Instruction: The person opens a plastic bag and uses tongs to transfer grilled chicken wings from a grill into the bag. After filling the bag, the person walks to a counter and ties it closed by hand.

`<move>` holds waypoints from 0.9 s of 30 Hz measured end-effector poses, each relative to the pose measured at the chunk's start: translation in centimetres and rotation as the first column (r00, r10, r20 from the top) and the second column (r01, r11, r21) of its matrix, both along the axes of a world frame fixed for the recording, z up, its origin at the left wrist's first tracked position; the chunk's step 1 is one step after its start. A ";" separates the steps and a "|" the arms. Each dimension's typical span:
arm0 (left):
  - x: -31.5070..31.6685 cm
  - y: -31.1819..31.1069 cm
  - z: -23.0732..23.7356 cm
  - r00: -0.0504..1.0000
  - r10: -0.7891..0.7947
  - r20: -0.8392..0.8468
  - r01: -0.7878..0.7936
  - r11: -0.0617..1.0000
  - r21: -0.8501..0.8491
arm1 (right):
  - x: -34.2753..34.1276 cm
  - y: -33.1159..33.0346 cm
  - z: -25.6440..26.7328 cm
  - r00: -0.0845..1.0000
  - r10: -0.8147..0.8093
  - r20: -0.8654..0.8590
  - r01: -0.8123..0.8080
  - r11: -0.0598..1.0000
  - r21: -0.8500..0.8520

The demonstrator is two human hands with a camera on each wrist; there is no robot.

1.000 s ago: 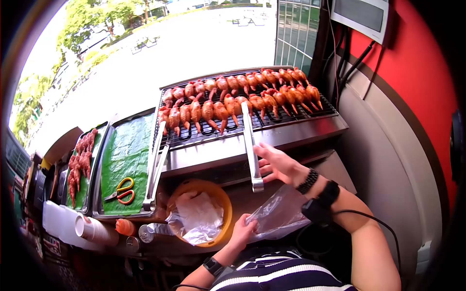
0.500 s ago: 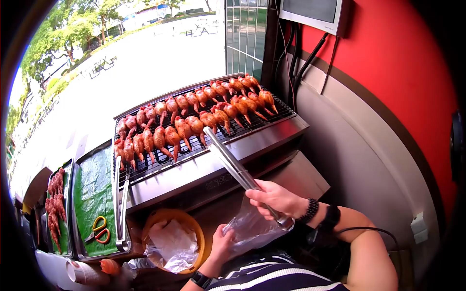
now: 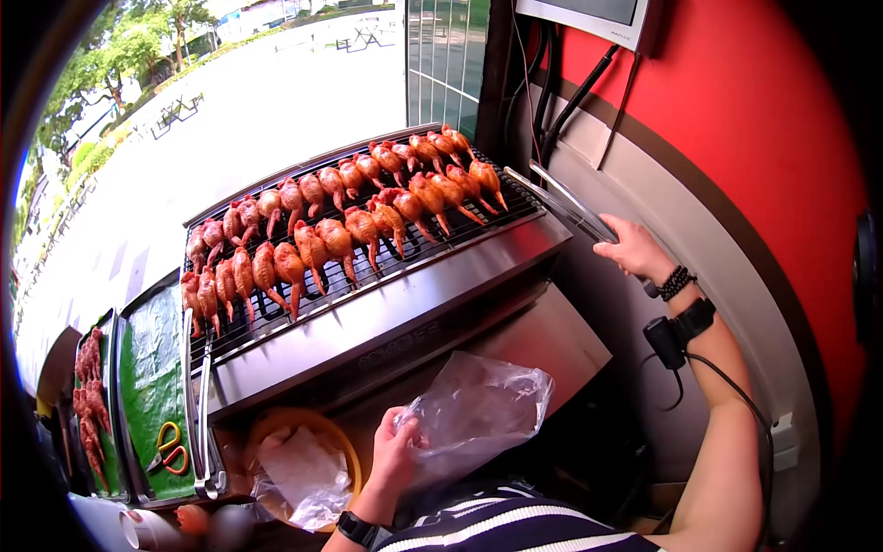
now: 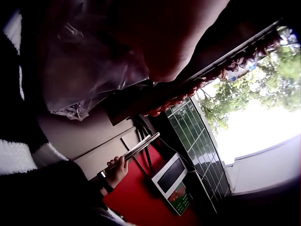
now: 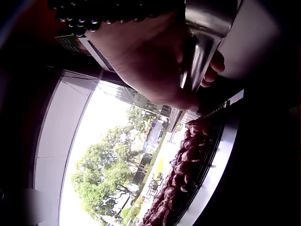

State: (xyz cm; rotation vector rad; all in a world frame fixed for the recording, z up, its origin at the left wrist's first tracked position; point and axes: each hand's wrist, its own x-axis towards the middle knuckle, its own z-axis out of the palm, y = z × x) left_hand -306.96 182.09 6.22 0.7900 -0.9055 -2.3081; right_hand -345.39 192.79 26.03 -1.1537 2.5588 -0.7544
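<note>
My right hand (image 3: 639, 250) grips metal tongs (image 3: 563, 204) near their hinged end, up beside the grill's right end. Their two arms stand slightly apart, with nothing between the tips. In the right wrist view the fingers wrap round the tongs (image 5: 202, 52). Low in front of the body, my left hand (image 3: 395, 451) pinches a clear plastic bag (image 3: 483, 405) by its side. The bag's mouth gapes toward the right, and no contents show. Two rows of browned poultry pieces (image 3: 336, 241) lie across the wire grill (image 3: 386, 267).
Another pair of tongs (image 3: 204, 423) leans at the grill's left end. A green-lined tray (image 3: 152, 368) bears scissors (image 3: 168, 449); raw meat pieces (image 3: 90, 405) lie on the tray beyond. Below the grill sits a yellow basin (image 3: 348, 451). The wall (image 3: 736, 175) bounds the right side.
My right hand took hold of the tongs at the grill's front edge and carried them up to the right. The bag now stands more spread in my left hand. The head view has shifted right.
</note>
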 end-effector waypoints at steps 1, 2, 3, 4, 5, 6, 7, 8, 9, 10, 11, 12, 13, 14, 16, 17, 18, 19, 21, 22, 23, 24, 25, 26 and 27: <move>0.0 0.0 0.0 1.000 0.008 0.004 -0.008 1.000 -0.015 | -0.8 -0.6 0.2 1.000 0.012 0.001 -0.012 0.999 0.031; 0.2 0.1 0.2 1.000 0.018 0.010 -0.017 0.999 -0.029 | -1.7 -1.3 0.0 1.000 0.024 0.005 -0.025 0.998 0.064; 0.2 0.1 0.2 0.999 0.028 0.016 -0.027 0.999 -0.043 | -2.4 -1.9 -0.2 0.999 0.038 0.008 -0.039 0.995 0.095; 0.5 0.2 -0.2 0.999 0.027 0.034 -0.025 0.998 -0.061 | -2.8 -2.4 -0.4 0.999 0.049 -0.023 -0.047 0.995 0.093; 0.6 0.2 -0.2 0.998 0.029 0.058 -0.025 0.997 -0.072 | -3.2 -3.0 -0.5 0.998 0.057 -0.031 -0.053 0.991 0.120; 0.8 0.4 0.0 0.996 0.032 0.082 -0.025 0.996 -0.082 | -3.5 -3.6 -0.4 0.997 0.066 -0.038 -0.060 0.987 0.147; 1.0 0.6 0.2 0.994 0.035 0.106 -0.025 0.995 -0.091 | -3.9 -4.1 -0.3 0.996 0.075 -0.046 -0.066 0.983 0.174; 1.1 0.6 0.4 0.992 0.036 0.118 -0.025 0.995 -0.098 | -4.9 -4.6 -0.8 0.993 0.095 -0.069 -0.079 0.976 0.201; 1.2 0.7 0.3 0.992 0.037 0.121 -0.025 0.995 -0.098 | -4.7 -4.9 -0.5 0.994 0.094 -0.058 -0.080 0.974 0.212; 1.4 0.7 0.1 0.992 0.036 0.124 -0.024 0.995 -0.099 | -4.3 -5.4 -0.2 0.995 0.092 -0.048 -0.079 0.972 0.221; 1.5 0.8 -0.1 0.991 0.035 0.128 -0.022 0.995 -0.100 | -3.9 -5.8 0.0 0.995 0.088 -0.037 -0.078 0.970 0.230; 1.6 0.9 -0.2 0.992 0.019 0.127 -0.007 0.996 -0.090 | -4.0 -6.3 -0.1 0.998 0.058 -0.025 -0.049 0.959 0.280; 1.6 1.1 -0.3 0.992 0.002 0.125 0.008 0.997 -0.081 | -4.2 -6.6 -0.5 0.998 0.065 0.011 -0.065 0.966 0.252; 1.7 1.2 -0.4 0.992 -0.013 0.123 0.022 0.997 -0.072 | -4.4 -6.8 -1.0 0.996 0.073 0.047 -0.082 0.971 0.223; 1.8 1.3 -0.6 0.992 -0.025 0.124 0.036 0.996 -0.084 | -4.5 -7.0 -1.3 0.994 0.082 0.066 -0.095 0.972 0.215; 1.8 1.3 -0.6 0.992 -0.032 0.126 0.043 0.995 -0.090 | -4.6 -7.0 -1.4 0.994 0.085 0.075 -0.100 0.970 0.223; 1.7 1.3 -0.4 0.992 -0.028 0.125 0.038 0.996 -0.077 | -4.7 -6.8 -1.3 0.993 0.087 0.083 -0.104 0.967 0.231; 1.6 1.3 -0.2 0.992 -0.030 0.126 0.039 0.996 -0.074 | -4.8 -6.8 -1.2 0.992 0.088 0.091 -0.107 0.965 0.239; 1.6 1.3 -0.1 0.991 -0.034 0.129 0.042 0.997 -0.062 | -4.8 -6.6 -0.5 0.988 0.095 0.118 -0.124 0.953 0.277; 1.6 1.2 -0.2 0.991 -0.046 0.126 0.054 0.996 -0.064 | -5.1 -6.6 -0.3 0.986 0.092 0.142 -0.131 0.948 0.291; 1.6 1.1 -0.2 0.991 -0.057 0.123 0.066 0.996 -0.064 | -5.2 -6.6 -0.1 0.982 0.089 0.165 -0.137 0.942 0.305; 1.5 1.1 -0.3 0.991 -0.069 0.119 0.077 0.995 -0.065 | -5.2 -6.8 0.3 0.986 0.073 0.151 -0.123 0.926 0.356; 1.5 1.1 -0.3 0.990 -0.069 0.120 0.077 0.995 -0.063 | -5.3 -7.0 0.5 0.989 0.077 0.129 -0.121 0.918 0.379; 1.4 1.1 -0.3 0.990 -0.068 0.121 0.076 0.995 -0.062 | -5.4 -7.3 0.8 0.991 0.082 0.104 -0.118 0.909 0.400; 1.4 1.0 -0.2 0.990 -0.068 0.121 0.076 0.995 -0.060 | -5.5 -7.6 1.1 0.993 0.088 0.080 -0.113 0.900 0.421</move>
